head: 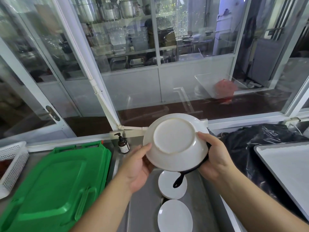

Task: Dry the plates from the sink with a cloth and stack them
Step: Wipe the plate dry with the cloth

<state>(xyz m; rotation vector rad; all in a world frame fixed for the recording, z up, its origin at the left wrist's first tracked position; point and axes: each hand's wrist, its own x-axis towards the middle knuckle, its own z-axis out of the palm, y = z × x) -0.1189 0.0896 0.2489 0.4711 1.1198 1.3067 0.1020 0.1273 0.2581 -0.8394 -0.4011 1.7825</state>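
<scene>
Left hand: fingers curled under the near-left rim of a white plate, thumb lying along its outer wall. Right hand: gripping the right rim, thumb on the underside, fingers wrapped behind together with a dark cloth; a black strip of it hangs below the plate.

Plate is held up over the sink, tilted so its underside faces me. Glazed, smooth, deep sloping wall; flat round base with an unglazed foot ring, slightly chipped or stained along the lower edge.

Below, in the brushed steel sink: a small stack of white plates and, nearer me, one more round white plate, face up, glossy.

Left of the sink, green moulded plastic lids with raised ridges, lying flat. Far left, a white perforated basket. Behind the sink, a brown pump bottle, upright. Right side: crinkled black plastic bag, and a pale flat tray with rounded corners.
</scene>
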